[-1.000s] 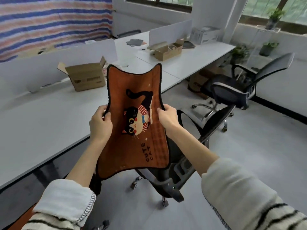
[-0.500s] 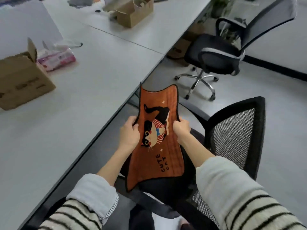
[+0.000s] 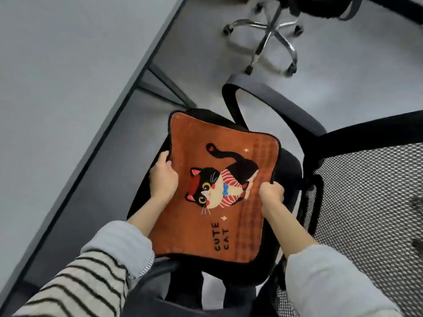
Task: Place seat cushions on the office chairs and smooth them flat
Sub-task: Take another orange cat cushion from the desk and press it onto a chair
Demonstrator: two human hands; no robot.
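Head view is looking straight down, and on the left the grey desk (image 3: pixel 57 92) is filling that whole side, its dark edge running diagonally toward the top. Just beside this edge, the black seat of the office chair (image 3: pixel 289 170) is sitting, with little room between them. Further right, a black armrest (image 3: pixel 270 99) is curving over the seat's far side, and the mesh backrest (image 3: pixel 370 202) is standing at the right border. At the top, the chrome star base of a second chair (image 3: pixel 266 33) is showing on the grey floor.

On the seat, the orange seat cushion (image 3: pixel 219 225) is lying face up, covering most of it, slightly turned. It is carrying a black cat picture, the words CUTE CAT and a thin black trim. The left hand (image 3: pixel 163 179) is gripping its left edge, fingers curled around the border. The right hand (image 3: pixel 271 193) is closed on the right edge in the same way. Both sleeves are pale with dark stripes.
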